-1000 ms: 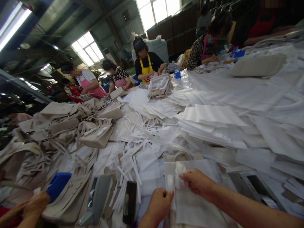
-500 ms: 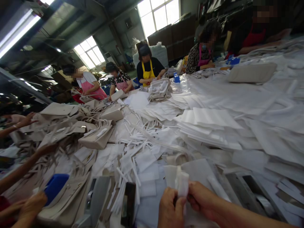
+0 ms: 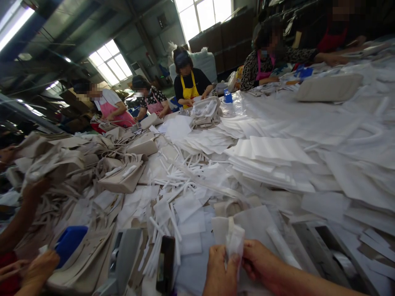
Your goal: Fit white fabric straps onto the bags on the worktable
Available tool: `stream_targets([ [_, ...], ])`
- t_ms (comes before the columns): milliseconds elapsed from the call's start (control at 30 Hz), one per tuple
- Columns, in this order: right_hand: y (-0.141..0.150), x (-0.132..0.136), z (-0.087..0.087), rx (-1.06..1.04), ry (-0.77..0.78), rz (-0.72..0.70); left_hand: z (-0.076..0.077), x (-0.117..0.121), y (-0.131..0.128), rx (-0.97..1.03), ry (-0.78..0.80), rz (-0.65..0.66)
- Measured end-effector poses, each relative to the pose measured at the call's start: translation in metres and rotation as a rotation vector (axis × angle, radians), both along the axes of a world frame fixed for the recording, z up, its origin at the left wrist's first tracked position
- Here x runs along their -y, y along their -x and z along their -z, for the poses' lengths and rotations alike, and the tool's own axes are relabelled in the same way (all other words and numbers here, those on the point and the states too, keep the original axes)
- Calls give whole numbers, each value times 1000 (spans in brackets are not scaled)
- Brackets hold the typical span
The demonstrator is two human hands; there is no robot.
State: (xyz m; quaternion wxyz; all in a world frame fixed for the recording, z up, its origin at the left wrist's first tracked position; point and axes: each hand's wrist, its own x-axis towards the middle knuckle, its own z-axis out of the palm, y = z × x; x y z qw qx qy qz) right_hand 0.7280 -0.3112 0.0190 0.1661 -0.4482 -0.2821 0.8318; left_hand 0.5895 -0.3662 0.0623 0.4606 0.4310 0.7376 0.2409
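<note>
My left hand (image 3: 219,271) is closed with thumb and fingers around a white foam wrap (image 3: 235,240), which stands upright around what looks like a strap. Pressed against the wrap's right side is my right hand (image 3: 261,261), its fingertips pinched on the edge. Just beyond my hands lies a beige bag piece (image 3: 233,206), partly covered by a flat white foam sheet (image 3: 257,222). Left of my left hand is a black phone-like object (image 3: 166,263). Grey tape dispensers stand to the left (image 3: 125,250) and right (image 3: 331,257) of my hands.
Foam tubes (image 3: 173,176) and stacked foam sheets (image 3: 265,160) cover the middle. Beige bags (image 3: 123,176) are heaped at left. A co-worker's hands at left are near a blue tape dispenser (image 3: 70,244) and a bag. Several people work along the far side.
My hands stay almost in place on the foam wrap, shifting slightly. At far left, a co-worker's hands now lift a beige bag. A person at far right has stretched an arm rightward.
</note>
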Motion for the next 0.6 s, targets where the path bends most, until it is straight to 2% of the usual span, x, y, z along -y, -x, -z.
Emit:
stream_targets([
  [67,0,-2,-1,19,-68,-9,4,5,-3,-104,-40,-36],
  [167,-1,-6,0,76,-170,-39,7,9,-6,-114,-18,-82],
  [300,-5,-11,5,163,-311,-79,11,10,-2,-37,-79,-95],
  [467,-8,-12,4,286,-643,-180,14,8,3,166,-114,-122],
  [600,-9,-8,-1,246,-756,-219,14,2,2,242,-83,-172],
])
